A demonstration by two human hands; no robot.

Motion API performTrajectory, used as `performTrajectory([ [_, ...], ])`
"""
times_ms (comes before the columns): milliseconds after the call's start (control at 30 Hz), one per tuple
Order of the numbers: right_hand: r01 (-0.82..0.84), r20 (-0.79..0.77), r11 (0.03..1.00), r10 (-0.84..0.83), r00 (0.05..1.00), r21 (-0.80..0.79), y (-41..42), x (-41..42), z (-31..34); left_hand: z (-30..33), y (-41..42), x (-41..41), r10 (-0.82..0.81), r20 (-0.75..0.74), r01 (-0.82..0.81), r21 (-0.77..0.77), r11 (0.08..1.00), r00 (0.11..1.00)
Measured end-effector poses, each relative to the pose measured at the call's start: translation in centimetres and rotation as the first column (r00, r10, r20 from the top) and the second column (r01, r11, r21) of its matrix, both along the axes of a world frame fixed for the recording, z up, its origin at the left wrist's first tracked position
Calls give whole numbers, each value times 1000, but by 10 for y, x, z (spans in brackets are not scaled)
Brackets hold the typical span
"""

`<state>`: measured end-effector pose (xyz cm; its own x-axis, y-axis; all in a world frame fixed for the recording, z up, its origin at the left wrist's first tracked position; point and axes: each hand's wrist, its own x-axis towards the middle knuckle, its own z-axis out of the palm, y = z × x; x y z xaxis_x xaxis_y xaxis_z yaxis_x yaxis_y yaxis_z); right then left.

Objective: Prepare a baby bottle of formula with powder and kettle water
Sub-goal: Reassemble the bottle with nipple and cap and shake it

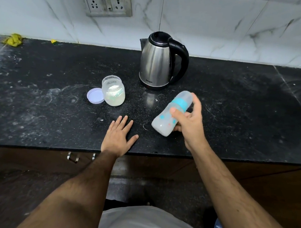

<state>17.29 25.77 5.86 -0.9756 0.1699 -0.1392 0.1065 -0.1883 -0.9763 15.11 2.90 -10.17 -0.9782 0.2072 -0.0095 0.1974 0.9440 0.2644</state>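
far left on the counter [39, 106] i see a yellow cloth [13, 39] bunched against the wall, well clear of the work. next comes the loose lid [95, 95], lying flat and touching the foot of the open powder jar [113, 91], which i judge was left uncovered so the formula stays within reach. my left hand [118, 138] lies palm down on the counter with fingers spread, empty and grasping nothing; i take it as a brace. behind and to the right stands the kettle [159, 61], upright, lid shut, handle turned right. then my right hand [188, 121] wraps the baby bottle [172, 113]: the grip is closed round its middle, thumb across the front, fingers behind. the bottle sits tilted, capped end up toward the kettle, base low and left, lifted off the counter, contents cloudy. probably i am shaking it to mix.
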Motion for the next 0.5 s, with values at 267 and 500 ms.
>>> performTrajectory([
  [267, -45, -25, 999, 45, 999, 18, -6, 4, -7, 1, 0, 0, -2, -1, 2, -11, 1000, 1000],
  [500, -117, -71, 992, 120, 990, 45, -4, 2, -3, 1, 0, 0, -3, 0, 3, -22, 1000, 1000],
])
